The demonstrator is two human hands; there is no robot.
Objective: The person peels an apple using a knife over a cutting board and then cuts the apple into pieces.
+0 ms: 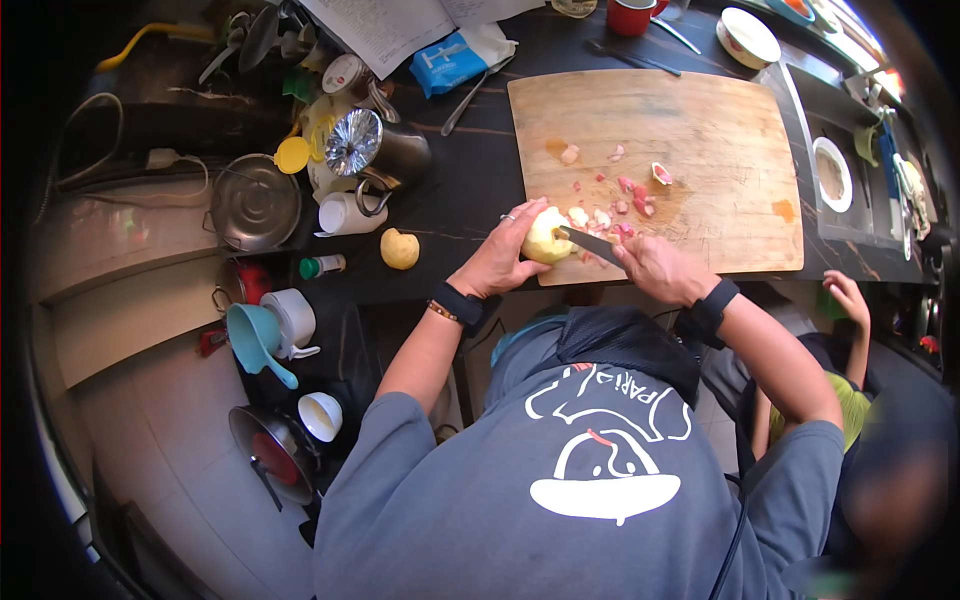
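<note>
My left hand grips a pale yellow, peeled round fruit or vegetable at the lower left of the wooden cutting board. In my right hand is a knife, its blade pointing left with the tip against the pale round piece. Small pale chunks and pink-red bits lie scattered on the board just above the blade. A second pale yellow round piece rests on the dark counter left of my left hand.
A metal pot, a white container and a glass lid stand at the left. A blue packet and papers lie beyond. The sink is at the right. Another person's hand is near the counter's right edge.
</note>
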